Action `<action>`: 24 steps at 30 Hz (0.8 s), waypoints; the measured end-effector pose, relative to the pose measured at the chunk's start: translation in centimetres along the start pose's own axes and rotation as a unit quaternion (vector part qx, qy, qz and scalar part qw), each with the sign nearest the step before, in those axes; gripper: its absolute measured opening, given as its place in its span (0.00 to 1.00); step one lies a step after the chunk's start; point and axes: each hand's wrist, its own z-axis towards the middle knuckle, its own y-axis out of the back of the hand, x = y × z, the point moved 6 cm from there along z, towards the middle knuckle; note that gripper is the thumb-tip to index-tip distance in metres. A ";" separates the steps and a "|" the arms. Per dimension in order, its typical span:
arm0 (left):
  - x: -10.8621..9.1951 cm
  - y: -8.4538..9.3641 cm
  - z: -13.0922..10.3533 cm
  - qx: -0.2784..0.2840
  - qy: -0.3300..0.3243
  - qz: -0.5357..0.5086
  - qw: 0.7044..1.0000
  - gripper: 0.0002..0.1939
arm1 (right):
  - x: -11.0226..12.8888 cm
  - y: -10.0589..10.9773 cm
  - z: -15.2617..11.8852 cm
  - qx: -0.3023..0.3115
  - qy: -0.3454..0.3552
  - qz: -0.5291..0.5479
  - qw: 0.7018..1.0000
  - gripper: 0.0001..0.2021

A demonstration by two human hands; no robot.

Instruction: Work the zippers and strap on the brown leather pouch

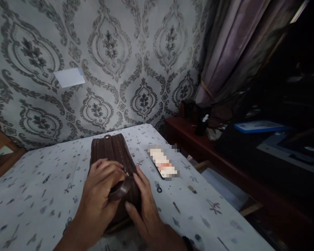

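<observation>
A brown leather-like zipped bag [112, 148] lies lengthwise on the cloth-covered table [42, 170], with a strap handle [120, 190] looped up at its near end. My left hand [102, 188] is over the bag's top, its fingers curled closed beside the gold-coloured zipper [126, 172]. What those fingertips pinch is hidden behind the hand and the strap. With thumb on top and fingers along the right side, my right hand [146, 202] grips the near part of the bag.
Right of the bag lies a flat phone-like object [162, 162], its face blurred out. A dark red wooden shelf [193, 132] with small dark items and cables runs along the right. A blue-edged flat item [261, 126] is beyond it. Patterned wallpaper [143, 69] closes off the back.
</observation>
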 end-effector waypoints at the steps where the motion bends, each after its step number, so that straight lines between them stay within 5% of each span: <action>1: 0.0 0.0 0.0 0.004 -0.002 -0.001 1.000 0.06 | 0.0 0.0 0.0 0.001 -0.001 0.001 1.000 0.33; 6: 0.0 0.1 0.2 0.010 0.000 -0.009 1.000 0.06 | -0.2 -0.1 0.0 0.007 -0.013 0.014 1.000 0.33; 16: 1.7 0.2 0.1 -0.021 0.143 -0.054 0.988 0.08 | 0.4 0.0 0.8 0.007 0.017 0.051 0.999 0.35; 24: 1.9 0.1 0.2 -0.034 0.129 -0.054 0.990 0.04 | -0.1 -0.3 0.6 -0.006 0.009 0.061 0.998 0.32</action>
